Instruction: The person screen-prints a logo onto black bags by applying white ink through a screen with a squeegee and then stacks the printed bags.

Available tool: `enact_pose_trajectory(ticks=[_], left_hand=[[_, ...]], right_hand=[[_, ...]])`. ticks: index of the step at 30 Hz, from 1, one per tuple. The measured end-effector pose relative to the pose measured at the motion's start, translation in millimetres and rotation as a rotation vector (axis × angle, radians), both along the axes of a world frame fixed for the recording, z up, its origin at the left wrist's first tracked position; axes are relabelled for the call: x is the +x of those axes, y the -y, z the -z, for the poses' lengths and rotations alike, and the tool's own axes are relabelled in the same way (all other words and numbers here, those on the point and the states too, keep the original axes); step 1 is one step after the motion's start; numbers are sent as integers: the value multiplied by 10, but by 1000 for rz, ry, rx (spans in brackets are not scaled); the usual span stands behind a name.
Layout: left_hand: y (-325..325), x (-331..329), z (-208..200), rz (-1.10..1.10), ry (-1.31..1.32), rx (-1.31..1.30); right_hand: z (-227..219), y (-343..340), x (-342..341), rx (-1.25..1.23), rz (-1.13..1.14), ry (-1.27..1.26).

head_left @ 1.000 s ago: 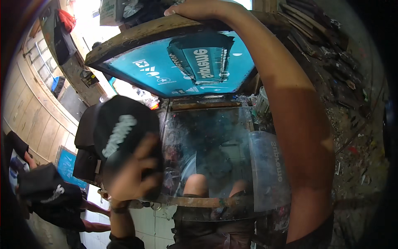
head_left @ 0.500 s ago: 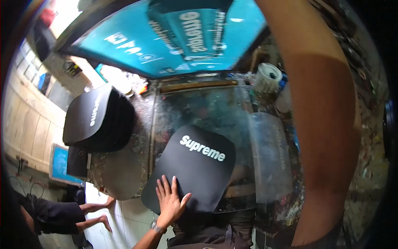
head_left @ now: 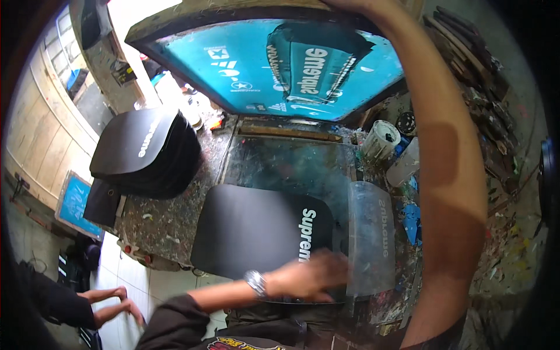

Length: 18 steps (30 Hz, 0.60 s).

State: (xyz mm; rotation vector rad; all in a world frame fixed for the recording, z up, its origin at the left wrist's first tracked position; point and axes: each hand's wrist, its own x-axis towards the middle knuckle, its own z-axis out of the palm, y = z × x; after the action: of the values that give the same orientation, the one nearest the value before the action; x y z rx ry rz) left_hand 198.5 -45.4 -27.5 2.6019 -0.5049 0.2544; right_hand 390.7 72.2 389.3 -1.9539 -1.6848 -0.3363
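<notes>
L hand (head_left: 310, 274) blurred over blk panel (head_left: 254, 230); R hand (head_left: 354, 4) at screen frame (head_left: 195, 21); can't tell either grip.

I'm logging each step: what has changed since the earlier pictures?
The black panel, first held up in the left hand, now lies partly over the glass, turned clockwise since being laid there. That hand has shifted right, over the panel's lower right part. The blue screen stays raised, the right hand at its top edge.
</notes>
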Motion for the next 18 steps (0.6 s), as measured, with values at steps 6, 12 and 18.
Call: enact_pose_trajectory(ticks=[6,12,18], left_hand=[[1006,15,422,-281,151,-177],[338,-1102,326,-1093,-226,124],[-11,-1131,501,-1164,-306,233]], right_hand=[[-22,-123,93,45,-76,-10],[-74,-210,163,43,-45,23],[-107,-235,151,54,-86,-15]])
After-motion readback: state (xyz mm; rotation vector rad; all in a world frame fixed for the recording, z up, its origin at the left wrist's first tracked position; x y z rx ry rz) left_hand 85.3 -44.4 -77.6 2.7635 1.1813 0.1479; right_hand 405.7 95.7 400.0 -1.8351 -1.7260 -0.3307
